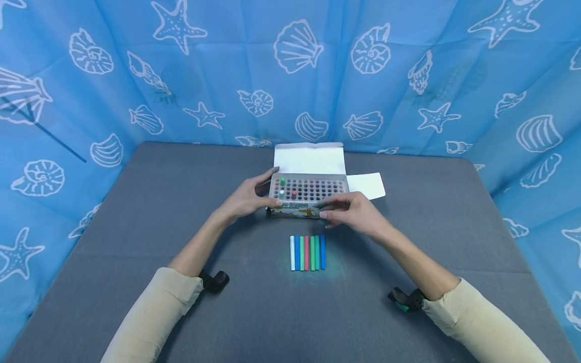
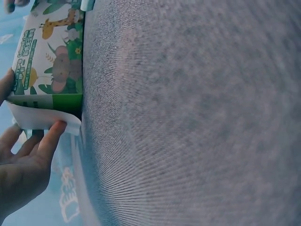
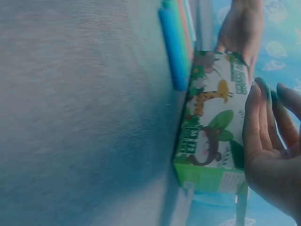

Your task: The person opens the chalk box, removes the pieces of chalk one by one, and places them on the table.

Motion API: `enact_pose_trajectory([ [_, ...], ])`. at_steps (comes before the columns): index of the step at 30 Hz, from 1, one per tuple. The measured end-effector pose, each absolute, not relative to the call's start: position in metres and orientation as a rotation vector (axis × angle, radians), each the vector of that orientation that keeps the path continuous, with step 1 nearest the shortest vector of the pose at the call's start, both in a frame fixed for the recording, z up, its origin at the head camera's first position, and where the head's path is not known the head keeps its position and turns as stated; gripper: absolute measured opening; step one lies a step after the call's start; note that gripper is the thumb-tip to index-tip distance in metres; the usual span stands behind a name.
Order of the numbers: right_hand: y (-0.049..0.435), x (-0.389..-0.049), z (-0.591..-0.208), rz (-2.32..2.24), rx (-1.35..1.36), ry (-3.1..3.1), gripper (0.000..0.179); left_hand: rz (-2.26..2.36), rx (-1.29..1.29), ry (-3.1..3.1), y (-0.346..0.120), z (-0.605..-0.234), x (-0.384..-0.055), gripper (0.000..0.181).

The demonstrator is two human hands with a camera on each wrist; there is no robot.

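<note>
A printed cardboard chalk box (image 1: 297, 210) sits with its white lid raised, showing a holed tray (image 1: 317, 189). Green (image 1: 283, 181), white (image 1: 282, 193) and pink (image 1: 294, 193) chalk sticks stand in its left part. My left hand (image 1: 247, 198) grips the box's left end, thumb at the front edge; in the left wrist view its fingers lie against a white side flap (image 2: 35, 117). At the front right corner is my right hand (image 1: 351, 212), fingers bent slightly over the front edge. The right wrist view shows its fingers (image 3: 254, 113) beside the printed face, with no chalk visible between them.
In front of the box several chalk sticks (image 1: 306, 253) lie side by side in a row, white, blue, green and red. Another white flap (image 1: 366, 186) sticks out at the box's right. A blue shell-print curtain (image 1: 254, 60) hangs behind the grey table (image 1: 181, 166).
</note>
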State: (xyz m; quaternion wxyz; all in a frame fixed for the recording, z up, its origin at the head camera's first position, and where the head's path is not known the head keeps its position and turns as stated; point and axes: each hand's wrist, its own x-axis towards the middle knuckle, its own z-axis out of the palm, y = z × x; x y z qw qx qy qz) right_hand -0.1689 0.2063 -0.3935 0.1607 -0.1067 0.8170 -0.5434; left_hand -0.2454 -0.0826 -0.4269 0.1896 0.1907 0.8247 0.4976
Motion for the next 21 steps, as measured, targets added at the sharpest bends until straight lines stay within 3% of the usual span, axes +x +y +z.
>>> enact_pose_trajectory([
  [21,0.184,-0.202,-0.386,-1.533,-0.418,2.565,0.027,1.413,0.551,2.310,-0.084,-0.426,-0.247,0.091],
])
